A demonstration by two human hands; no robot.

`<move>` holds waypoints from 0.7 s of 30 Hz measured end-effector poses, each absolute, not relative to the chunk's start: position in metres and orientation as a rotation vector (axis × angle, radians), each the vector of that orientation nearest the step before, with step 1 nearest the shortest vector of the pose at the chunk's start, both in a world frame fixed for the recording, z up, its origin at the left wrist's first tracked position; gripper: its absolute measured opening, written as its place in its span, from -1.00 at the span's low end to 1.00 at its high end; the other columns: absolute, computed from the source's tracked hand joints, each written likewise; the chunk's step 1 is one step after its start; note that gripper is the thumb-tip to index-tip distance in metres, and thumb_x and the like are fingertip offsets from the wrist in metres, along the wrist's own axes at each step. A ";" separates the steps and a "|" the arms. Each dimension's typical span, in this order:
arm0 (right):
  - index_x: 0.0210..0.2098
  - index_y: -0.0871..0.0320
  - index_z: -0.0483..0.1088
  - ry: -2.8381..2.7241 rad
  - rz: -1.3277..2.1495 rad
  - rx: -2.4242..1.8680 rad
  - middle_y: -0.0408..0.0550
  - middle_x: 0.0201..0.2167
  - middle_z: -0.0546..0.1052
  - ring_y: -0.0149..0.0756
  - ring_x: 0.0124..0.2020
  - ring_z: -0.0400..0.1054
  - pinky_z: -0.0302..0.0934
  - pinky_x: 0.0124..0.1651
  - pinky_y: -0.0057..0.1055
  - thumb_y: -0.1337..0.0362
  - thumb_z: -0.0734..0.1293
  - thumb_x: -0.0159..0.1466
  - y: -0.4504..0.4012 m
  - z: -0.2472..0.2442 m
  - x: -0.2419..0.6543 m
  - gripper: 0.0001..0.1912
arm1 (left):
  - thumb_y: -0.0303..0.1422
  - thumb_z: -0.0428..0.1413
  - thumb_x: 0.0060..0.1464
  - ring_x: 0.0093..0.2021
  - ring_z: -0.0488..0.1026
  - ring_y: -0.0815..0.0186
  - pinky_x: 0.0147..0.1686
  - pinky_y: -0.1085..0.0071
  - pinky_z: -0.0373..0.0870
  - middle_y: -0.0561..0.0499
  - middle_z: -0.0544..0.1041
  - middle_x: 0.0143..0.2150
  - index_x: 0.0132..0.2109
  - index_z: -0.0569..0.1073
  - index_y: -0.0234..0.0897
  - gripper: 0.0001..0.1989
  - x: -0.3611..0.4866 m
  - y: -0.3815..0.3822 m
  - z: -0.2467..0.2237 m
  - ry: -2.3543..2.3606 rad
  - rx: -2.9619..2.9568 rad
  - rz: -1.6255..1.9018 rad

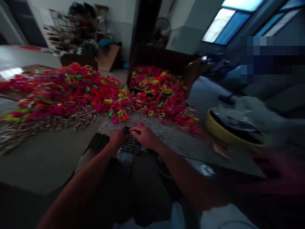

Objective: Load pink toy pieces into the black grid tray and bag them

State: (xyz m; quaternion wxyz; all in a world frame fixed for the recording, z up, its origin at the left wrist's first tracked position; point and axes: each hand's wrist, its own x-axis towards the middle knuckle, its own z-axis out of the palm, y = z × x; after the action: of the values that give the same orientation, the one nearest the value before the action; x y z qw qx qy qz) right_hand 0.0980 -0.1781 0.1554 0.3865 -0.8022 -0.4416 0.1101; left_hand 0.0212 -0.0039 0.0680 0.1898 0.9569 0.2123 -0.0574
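Both my hands meet at the near edge of a speckled grey surface (166, 133). My left hand (117, 139) and my right hand (145, 136) rest on a small dark object with a dotted grid pattern (130, 146). The frame is blurred, so I cannot tell whether the fingers grip it or only touch it. Just beyond the hands lies a large heap of red, pink, yellow and green pieces (100, 92), spread across the surface.
A yellow-rimmed basin (224, 133) covered with grey material stands at the right. Several brown sticks (47, 124) fan out at the left under the coloured heap. A dark post (143, 35), boxes and shelves stand at the back. A blurred person is at the far right.
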 end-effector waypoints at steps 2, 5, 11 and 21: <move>0.04 0.16 0.64 -0.713 0.122 -2.332 -0.01 -0.17 0.71 -0.16 -0.12 0.58 0.42 0.08 -0.26 0.26 0.22 0.44 -0.227 0.128 0.152 -0.62 | -0.08 0.03 0.41 0.07 0.62 -0.05 0.00 0.12 0.52 -0.26 0.65 0.02 0.24 0.46 -0.24 -0.55 0.041 -0.017 0.067 0.512 2.709 -0.149; 0.20 0.16 0.58 -0.595 0.038 -2.551 0.04 -0.02 0.69 -0.15 0.01 0.56 0.37 0.20 -0.24 0.40 0.20 0.39 -0.261 0.099 0.202 -0.52 | -0.08 0.01 0.39 0.03 0.64 -0.09 -0.05 0.14 0.50 -0.28 0.67 -0.01 0.23 0.46 -0.23 -0.56 0.044 -0.013 0.064 0.500 2.747 -0.133; 0.48 -0.05 0.28 -1.120 0.173 -2.699 -0.04 0.38 0.45 -0.10 0.31 0.38 0.26 0.31 -0.27 0.45 0.23 0.41 -0.216 0.073 0.233 -0.31 | -0.04 0.04 0.37 0.10 0.62 -0.09 -0.03 0.15 0.48 -0.18 0.68 0.05 0.38 0.37 -0.05 -0.47 0.044 -0.004 0.060 0.513 2.699 -0.174; 0.17 0.07 0.56 -1.176 0.166 -2.738 0.10 0.13 0.58 -0.04 0.12 0.48 0.31 0.14 -0.28 0.33 0.28 0.44 -0.204 0.054 0.245 -0.63 | -0.04 0.08 0.36 0.07 0.63 -0.07 -0.04 0.17 0.47 -0.18 0.69 0.04 0.33 0.46 -0.04 -0.51 0.038 -0.006 0.062 0.519 2.704 -0.146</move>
State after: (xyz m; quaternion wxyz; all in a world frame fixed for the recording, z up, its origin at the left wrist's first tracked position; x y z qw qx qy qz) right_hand 0.2454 -0.2036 0.0540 0.0786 -0.9146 -0.3928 0.0556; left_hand 0.0385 -0.0063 0.0620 0.1912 0.9626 0.1850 -0.0520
